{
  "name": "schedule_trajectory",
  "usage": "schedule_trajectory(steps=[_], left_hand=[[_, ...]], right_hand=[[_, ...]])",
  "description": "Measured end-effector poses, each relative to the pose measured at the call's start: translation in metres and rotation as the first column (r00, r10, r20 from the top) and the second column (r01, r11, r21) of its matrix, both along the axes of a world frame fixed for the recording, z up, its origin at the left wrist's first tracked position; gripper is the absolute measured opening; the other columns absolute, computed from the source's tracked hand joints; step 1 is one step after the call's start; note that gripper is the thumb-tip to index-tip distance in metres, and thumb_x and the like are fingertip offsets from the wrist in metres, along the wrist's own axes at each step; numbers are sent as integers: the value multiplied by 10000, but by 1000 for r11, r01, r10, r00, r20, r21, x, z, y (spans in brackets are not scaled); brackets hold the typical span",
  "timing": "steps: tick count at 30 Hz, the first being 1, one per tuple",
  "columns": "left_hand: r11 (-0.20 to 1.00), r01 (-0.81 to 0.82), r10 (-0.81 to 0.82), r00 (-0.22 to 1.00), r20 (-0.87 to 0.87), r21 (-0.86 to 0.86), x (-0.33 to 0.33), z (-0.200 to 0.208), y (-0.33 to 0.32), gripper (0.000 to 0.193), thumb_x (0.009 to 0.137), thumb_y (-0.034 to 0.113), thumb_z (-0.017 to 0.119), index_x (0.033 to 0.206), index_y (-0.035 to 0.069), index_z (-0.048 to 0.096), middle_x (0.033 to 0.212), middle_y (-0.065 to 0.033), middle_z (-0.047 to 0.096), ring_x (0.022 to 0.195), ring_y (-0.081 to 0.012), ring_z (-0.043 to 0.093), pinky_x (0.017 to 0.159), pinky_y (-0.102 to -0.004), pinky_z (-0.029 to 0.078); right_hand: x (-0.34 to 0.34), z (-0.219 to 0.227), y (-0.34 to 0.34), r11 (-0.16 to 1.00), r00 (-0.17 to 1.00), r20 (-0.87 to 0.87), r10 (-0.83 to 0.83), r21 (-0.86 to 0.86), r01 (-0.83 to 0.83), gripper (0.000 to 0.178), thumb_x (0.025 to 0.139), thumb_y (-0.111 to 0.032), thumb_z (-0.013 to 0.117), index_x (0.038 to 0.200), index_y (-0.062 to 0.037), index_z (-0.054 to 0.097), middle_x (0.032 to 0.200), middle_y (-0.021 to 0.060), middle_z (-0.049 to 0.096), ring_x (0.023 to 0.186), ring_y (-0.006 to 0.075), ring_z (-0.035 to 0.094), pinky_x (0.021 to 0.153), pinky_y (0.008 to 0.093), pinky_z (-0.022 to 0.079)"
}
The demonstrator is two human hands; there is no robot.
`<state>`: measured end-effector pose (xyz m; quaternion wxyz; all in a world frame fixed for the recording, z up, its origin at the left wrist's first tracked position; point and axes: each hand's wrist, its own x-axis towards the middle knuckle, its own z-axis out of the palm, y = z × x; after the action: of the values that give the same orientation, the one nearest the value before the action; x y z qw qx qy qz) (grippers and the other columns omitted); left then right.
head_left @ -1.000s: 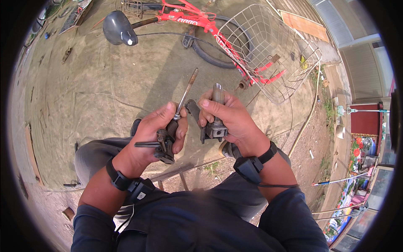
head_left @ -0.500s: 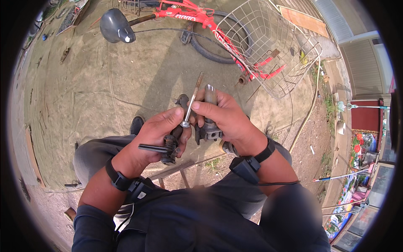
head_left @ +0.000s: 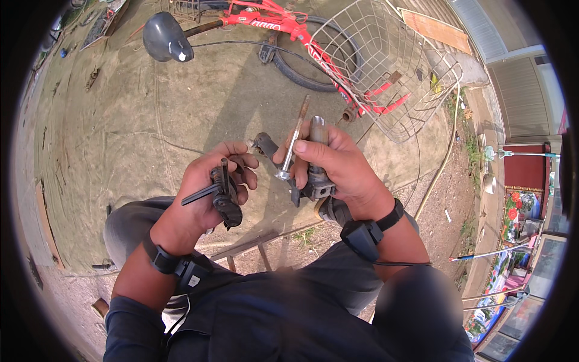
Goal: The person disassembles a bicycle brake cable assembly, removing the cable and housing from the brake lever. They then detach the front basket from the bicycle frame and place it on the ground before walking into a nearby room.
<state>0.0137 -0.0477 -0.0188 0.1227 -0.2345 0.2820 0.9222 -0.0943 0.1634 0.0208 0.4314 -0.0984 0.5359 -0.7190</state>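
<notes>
In my left hand [head_left: 196, 181], curled fingers hold a black folding hex key set [head_left: 226, 204], with one key sticking out to the left and another pointing up. My right hand [head_left: 347, 163] pinches a long bolt [head_left: 295, 139] between thumb and fingers; its shiny head is low and its rusty threaded end points up. The same hand grips a grey metal tube with a dark clamp-like end [head_left: 318, 189], which looks like a bicycle stem. A dark bent part [head_left: 264, 145] shows just left of the right fingers; whether it joins the stem I cannot tell.
A red bicycle frame [head_left: 283, 21] lies ahead, with a black saddle [head_left: 167, 37], a wheel [head_left: 301, 78] and a wire basket [head_left: 386, 66]. A worn green-brown ground sheet [head_left: 114, 139] lies beneath. To the right are a hose [head_left: 437, 172] and a patterned panel [head_left: 512, 259].
My hands have moved apart, the left one leftward with the hex key set. The bolt, pinched at both hands' fingertips before, is now only in my right hand, slightly further right.
</notes>
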Motion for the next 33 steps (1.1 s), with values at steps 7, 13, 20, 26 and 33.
schedule_trajectory(steps=[7,13,20,26,33], left_hand=[[999,5,1,989,-149,40,-3,11,-8,348,878,33,515,1219,-35,538,1165,-278,627,666,-267,662,470,-306,531],[1000,7,-11,973,-229,-18,-2,22,-17,280,967,113,550,1218,-12,559,1152,-261,646,518,-206,623,462,-287,519],[926,25,-158,933,-324,-378,-2,24,-25,303,972,187,625,1202,-6,585,1063,-183,667,607,-160,641,502,-250,528],[854,85,-265,920,-290,-513,0,35,-30,319,948,151,662,1219,-4,600,1002,-116,663,642,-120,624,516,-233,519],[774,113,-313,923,-222,-623,2,41,-29,270,974,147,627,1200,0,633,970,-88,688,594,-95,605,534,-226,485]], right_hand=[[-1,9,1,997,998,-45,35,73,-32,189,943,-210,647,984,-34,589,813,93,676,587,117,619,560,252,496],[5,20,3,991,994,-11,108,83,-107,190,941,-204,652,989,-28,598,777,67,655,579,92,591,545,226,478],[7,30,5,960,971,38,235,145,-238,223,962,-244,652,1048,-43,610,781,-11,595,659,65,552,603,231,473],[7,30,5,928,949,6,316,208,-311,203,948,-220,670,1029,-39,631,771,-17,586,635,54,548,571,211,453],[7,29,3,899,933,-16,361,272,-343,207,939,-247,676,998,-50,645,763,-19,586,615,50,553,542,199,434]])
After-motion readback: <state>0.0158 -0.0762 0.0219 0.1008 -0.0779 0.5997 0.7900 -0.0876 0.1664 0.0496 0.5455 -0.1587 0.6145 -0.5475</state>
